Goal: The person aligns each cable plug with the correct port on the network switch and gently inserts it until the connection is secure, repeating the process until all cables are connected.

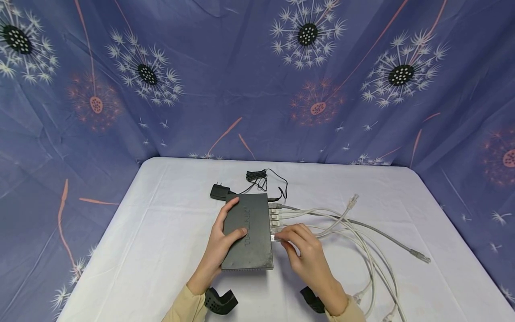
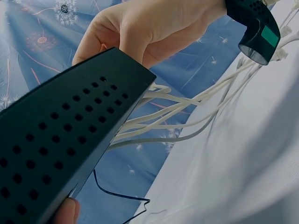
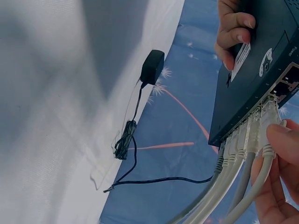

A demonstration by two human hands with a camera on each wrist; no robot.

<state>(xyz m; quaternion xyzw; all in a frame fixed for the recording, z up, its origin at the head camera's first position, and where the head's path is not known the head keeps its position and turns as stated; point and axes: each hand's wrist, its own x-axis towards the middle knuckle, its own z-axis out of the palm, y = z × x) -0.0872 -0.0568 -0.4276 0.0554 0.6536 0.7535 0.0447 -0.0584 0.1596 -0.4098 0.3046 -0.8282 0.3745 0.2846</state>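
Observation:
A flat black network switch (image 1: 251, 255) is held up off the table by my left hand (image 1: 217, 243), its thumb across the top face and other fingers underneath. Vent holes dot the switch's side in the left wrist view. My right hand (image 1: 307, 250) pinches a clear Ethernet plug (image 3: 268, 123) between thumb and fingers, at a port on the switch's right edge. Beside that plug, several network cables (image 1: 275, 217) sit in a row of ports. Past the pinched plug, dark open ports (image 3: 282, 89) show in the right wrist view.
Behind the switch lies a black power adapter (image 1: 220, 192) with a bundled cord (image 1: 255, 176), whose thin lead runs to the switch. White and grey cables spread over the right of the white table (image 1: 169, 214), including a loose grey plug (image 1: 420, 256). A patterned blue cloth (image 1: 225, 89) hangs behind.

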